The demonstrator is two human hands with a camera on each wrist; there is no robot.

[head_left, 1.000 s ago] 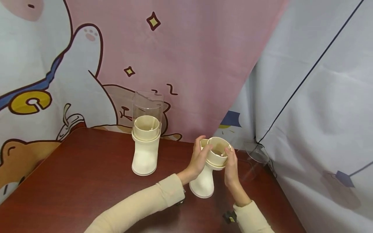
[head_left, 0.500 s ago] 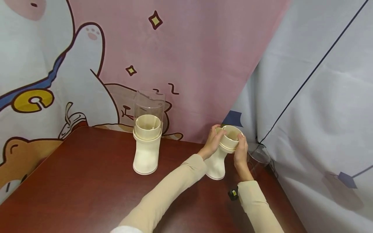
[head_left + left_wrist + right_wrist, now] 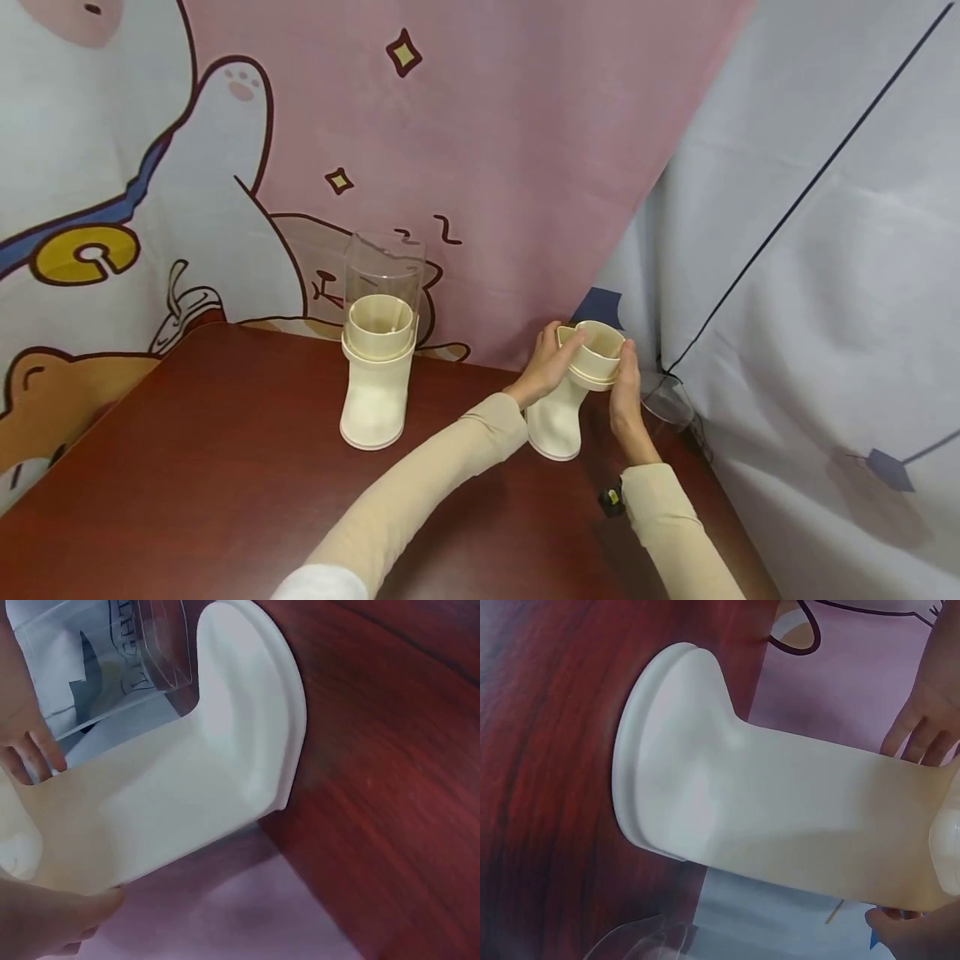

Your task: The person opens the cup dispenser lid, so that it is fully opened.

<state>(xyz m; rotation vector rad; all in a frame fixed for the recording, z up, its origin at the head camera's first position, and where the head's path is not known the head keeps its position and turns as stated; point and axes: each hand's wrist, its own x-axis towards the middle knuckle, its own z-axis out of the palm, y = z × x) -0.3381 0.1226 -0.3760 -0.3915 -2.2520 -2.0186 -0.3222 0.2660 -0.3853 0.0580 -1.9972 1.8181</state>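
A cream boot-shaped plastic base (image 3: 557, 427), with a round collar and hollow cup on top, stands upright on the table. My left hand (image 3: 546, 368) holds the collar from the left, thumb at the rim. My right hand (image 3: 625, 400) grips its right side, fingers pressed along the collar. In the left wrist view the base's flared foot (image 3: 247, 705) meets the tabletop, and my left hand (image 3: 52, 919) wraps the upper body. From the right wrist, my right hand (image 3: 922, 930) shows at the lower edge of the base's upper end, opposite the left.
A matching cream base (image 3: 373, 408) with a clear tube (image 3: 384, 258) on top stands at the back left. Close behind my right hand is a clear plastic container (image 3: 667, 404). Pink and white printed curtains (image 3: 510, 167) line the table's (image 3: 225, 467) back and right edges.
Both hands have shifted the base rightward and farther back on the table, mostly between the first two frames. Since then my right hand has slid slightly. The other base has stayed put.
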